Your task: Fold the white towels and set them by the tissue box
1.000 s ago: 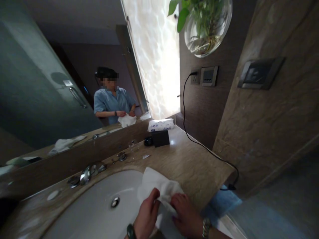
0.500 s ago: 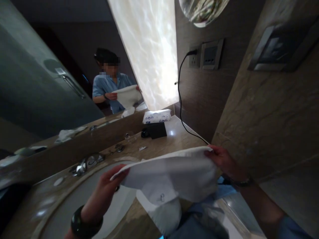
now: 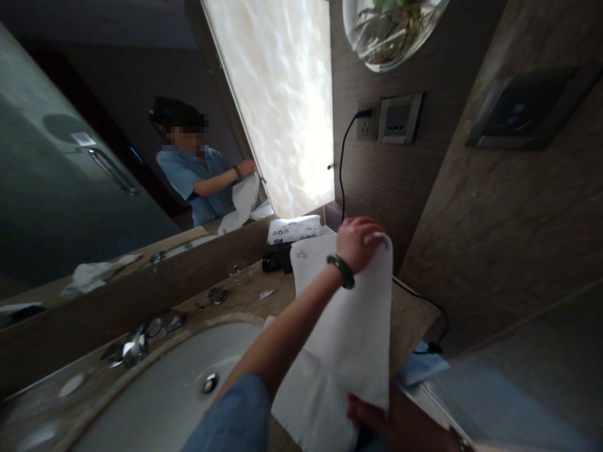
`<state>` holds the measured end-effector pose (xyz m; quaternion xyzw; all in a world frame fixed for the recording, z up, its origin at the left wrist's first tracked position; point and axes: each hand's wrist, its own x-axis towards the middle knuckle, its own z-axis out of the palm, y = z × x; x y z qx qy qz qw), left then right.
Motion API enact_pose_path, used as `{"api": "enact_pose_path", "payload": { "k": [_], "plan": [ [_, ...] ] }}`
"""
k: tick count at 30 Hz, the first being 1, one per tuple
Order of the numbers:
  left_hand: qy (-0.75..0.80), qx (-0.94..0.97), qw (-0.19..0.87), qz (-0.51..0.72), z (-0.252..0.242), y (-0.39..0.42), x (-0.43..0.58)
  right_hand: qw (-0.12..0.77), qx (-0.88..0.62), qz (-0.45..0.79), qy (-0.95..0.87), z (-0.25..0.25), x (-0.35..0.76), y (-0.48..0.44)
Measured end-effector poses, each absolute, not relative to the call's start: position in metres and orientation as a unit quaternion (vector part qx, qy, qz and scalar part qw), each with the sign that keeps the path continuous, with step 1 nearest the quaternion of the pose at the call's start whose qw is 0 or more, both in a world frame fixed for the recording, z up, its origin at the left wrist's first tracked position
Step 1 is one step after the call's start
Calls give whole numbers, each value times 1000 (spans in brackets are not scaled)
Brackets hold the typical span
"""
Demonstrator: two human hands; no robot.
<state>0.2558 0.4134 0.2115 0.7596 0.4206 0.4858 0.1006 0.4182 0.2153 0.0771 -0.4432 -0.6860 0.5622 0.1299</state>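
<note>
A white towel [image 3: 351, 326] hangs folded in front of me above the right side of the stone counter [image 3: 254, 295]. My left hand [image 3: 358, 243], with a green bangle on its wrist, grips the towel's top edge, fingers closed on the cloth. My right hand [image 3: 377, 419] is low at the frame's bottom, holding the towel's lower edge from underneath; most of its fingers are hidden by the cloth. The white oval sink [image 3: 179, 389] lies below and to the left of the towel.
A chrome tap [image 3: 136, 342] stands behind the sink. A tissue pack [image 3: 294, 229] on a black box sits at the counter's back. A black cable [image 3: 343, 163] runs from the wall socket down to the counter's right edge. The mirror [image 3: 117, 157] and a glass plant bowl [image 3: 389, 31] hang above.
The towel was bunched over the sink, then stretched wide between both hands. Now my left hand has swung up and right, my right hand has dropped low, and the towel hangs vertically.
</note>
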Motion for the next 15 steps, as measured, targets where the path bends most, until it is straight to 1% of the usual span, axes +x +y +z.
{"api": "enact_pose_path", "payload": {
  "k": [2, 3, 4, 6, 9, 11, 12, 13, 15],
  "plan": [
    [412, 779, 143, 449, 169, 390, 293, 22, -397, 554, -731, 72, 412, 199],
    [416, 781, 170, 434, 142, 374, 300, -3, -386, 542, -746, 73, 411, 196],
    [425, 778, 188, 424, 112, 357, 300, -8, -385, 531, -755, 74, 413, 196],
    [481, 750, 186, 413, 53, 322, 278, 29, -417, 504, -756, 74, 421, 206],
    [604, 697, 131, 365, -16, 284, 217, 138, -485, 433, -747, 61, 441, 244],
    [673, 660, 90, 323, -37, 277, 177, 199, -525, 349, -750, 40, 460, 275],
    [708, 635, 77, 299, -40, 278, 161, 211, -550, 291, -754, 28, 471, 288],
    [745, 606, 71, 269, -39, 283, 149, 206, -581, 225, -755, 16, 483, 299],
    [808, 549, 96, 193, -30, 297, 132, 166, -642, 100, -742, -3, 506, 311]
  ]
}}
